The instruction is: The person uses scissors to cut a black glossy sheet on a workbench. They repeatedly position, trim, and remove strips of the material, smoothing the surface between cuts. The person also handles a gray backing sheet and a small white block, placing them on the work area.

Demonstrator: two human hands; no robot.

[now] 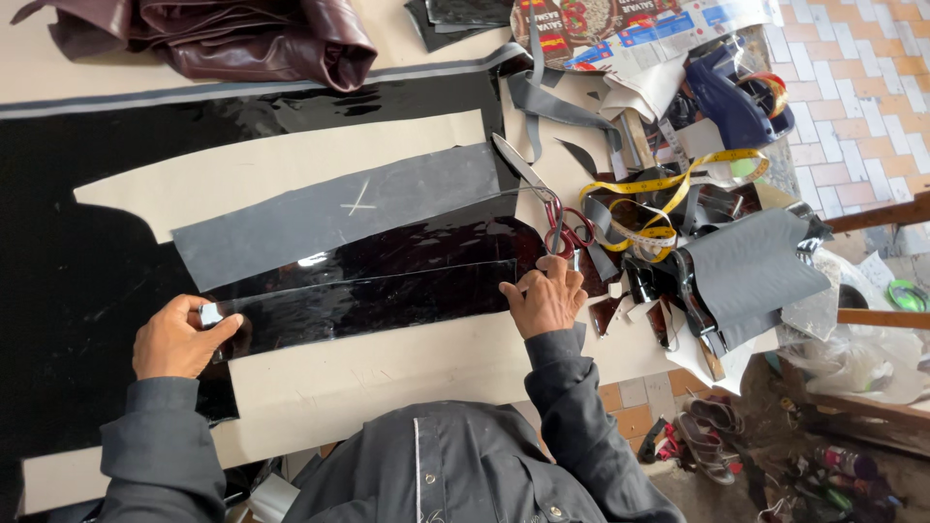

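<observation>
a long strip of glossy black material (368, 300) lies across the pale worktable (387, 373), just below a grey pattern piece (329, 218) marked with a chalk cross; the strip is held at both ends. at the left end, a small pale piece of chalk (210, 314) is pinched between thumb and forefinger of the left hand (174, 339), resting on the strip's corner; at the right end, the right hand (544, 298) is pressed down with fingers curled closed on the strip's edge, though whether anything is gripped there cannot be told. red-handled scissors (547, 208) lie just above that hand, apart from it; a yellow tape measure (668, 194) is coiled over the scraps to the right; a dark red leather bundle (232, 39) sits at the far edge. for a clean mark, the strip should probably be kept taut and flat between both hands; the chalk is best drawn lightly along the edge, so the slippery surface is not shifted.
</observation>
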